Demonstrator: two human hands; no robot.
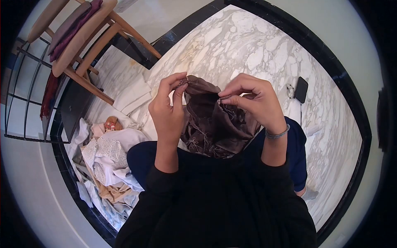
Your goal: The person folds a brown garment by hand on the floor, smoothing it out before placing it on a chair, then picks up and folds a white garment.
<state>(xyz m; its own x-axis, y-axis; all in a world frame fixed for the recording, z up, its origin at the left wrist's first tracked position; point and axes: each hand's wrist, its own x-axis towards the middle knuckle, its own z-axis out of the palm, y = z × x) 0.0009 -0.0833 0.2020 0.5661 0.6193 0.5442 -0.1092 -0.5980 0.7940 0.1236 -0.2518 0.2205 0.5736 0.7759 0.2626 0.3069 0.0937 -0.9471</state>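
A dark brown embroidered cloth [204, 128] with a light stitched or beaded edge hangs between my hands and over my lap. My left hand [167, 101] pinches its edge at the upper left corner, thumb against forefinger. A short way to the right, my right hand [256, 97] grips another part of the same edge between thumb and fingers. The cloth sags in folds between the two pinches, with pale floral stitching showing on its lower part. A thin band [278, 134] circles my right wrist.
A heap of white and beige fabrics [109, 161] lies on the floor at my left. Behind it stands a wooden chair [97, 49] with folded purple cloth [76, 31], beside a black wire rack [27, 101]. On the marble floor [331, 124] to the right lies a black phone [301, 89].
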